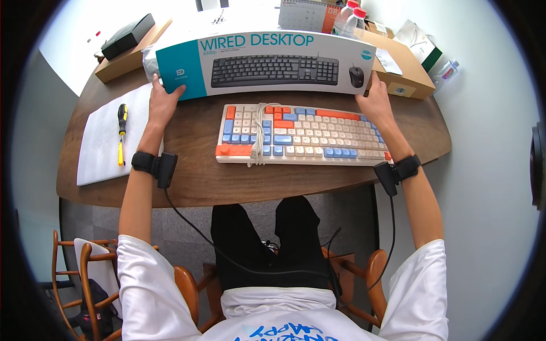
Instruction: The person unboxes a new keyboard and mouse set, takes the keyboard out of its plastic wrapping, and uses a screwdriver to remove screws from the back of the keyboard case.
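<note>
A long white and teal keyboard box [261, 65] lies across the far side of the round brown table [199, 176]. My left hand [163, 102] grips the box's left end and my right hand [375, 99] grips its right end. Just in front of the box lies a cream keyboard [318, 133] with orange and blue keys. Its white cable [259, 133] is coiled over the keyboard's left part. Both wrists wear black bands with cables.
A white foam pad [102, 142] at the table's left carries a yellow and black screwdriver [121, 133]. Cardboard boxes [406, 77], a black box [128, 35], plastic bottles [350, 20] and a calendar stand behind. A wooden chair [85, 267] stands at lower left.
</note>
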### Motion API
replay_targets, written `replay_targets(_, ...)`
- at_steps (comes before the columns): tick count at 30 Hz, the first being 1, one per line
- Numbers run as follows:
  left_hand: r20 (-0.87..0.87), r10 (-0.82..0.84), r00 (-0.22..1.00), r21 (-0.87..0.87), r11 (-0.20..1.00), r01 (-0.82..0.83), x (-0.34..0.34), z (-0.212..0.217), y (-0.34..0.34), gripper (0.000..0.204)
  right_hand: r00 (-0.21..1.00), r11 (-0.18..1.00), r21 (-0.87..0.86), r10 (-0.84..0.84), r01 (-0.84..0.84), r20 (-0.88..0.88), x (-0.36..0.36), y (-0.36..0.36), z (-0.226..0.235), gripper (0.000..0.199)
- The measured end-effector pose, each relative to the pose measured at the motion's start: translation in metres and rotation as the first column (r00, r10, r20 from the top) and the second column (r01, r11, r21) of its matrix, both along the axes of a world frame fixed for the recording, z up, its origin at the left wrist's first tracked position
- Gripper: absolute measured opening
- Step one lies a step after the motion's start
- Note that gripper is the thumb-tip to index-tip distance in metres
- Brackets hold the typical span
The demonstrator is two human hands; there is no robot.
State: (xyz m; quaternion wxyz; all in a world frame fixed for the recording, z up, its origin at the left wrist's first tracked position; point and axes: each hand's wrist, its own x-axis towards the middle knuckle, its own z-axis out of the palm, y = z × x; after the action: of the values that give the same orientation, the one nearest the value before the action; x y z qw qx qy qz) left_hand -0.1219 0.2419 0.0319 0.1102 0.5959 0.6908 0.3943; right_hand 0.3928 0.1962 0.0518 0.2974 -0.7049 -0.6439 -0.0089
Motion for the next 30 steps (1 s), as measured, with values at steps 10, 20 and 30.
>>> replay_targets(10, -0.324, 0.152, 0.934, 0.272, 0.96, -0.062, -0.048, 0.02, -0.088, 0.082, 0.971, 0.973, 0.015, 0.231, -0.232, 0.056, -0.001, -0.103, 0.01, 0.063)
replay_targets(20, -0.193, -0.269, 0.943, -0.009, 0.962, 0.273, 0.001, 0.012, -0.179, 0.052, 0.972, 0.974, -0.074, 0.22, -0.214, 0.087, 0.018, -0.169, 0.001, 0.047)
replay_targets(30, 0.244, -0.258, 0.935, -0.293, 0.899, 0.324, 0.108, -0.005, -0.165, 0.076, 0.982, 0.98, -0.061, -0.187, 0.187, 0.001, 0.099, -0.215, -0.043, 0.048)
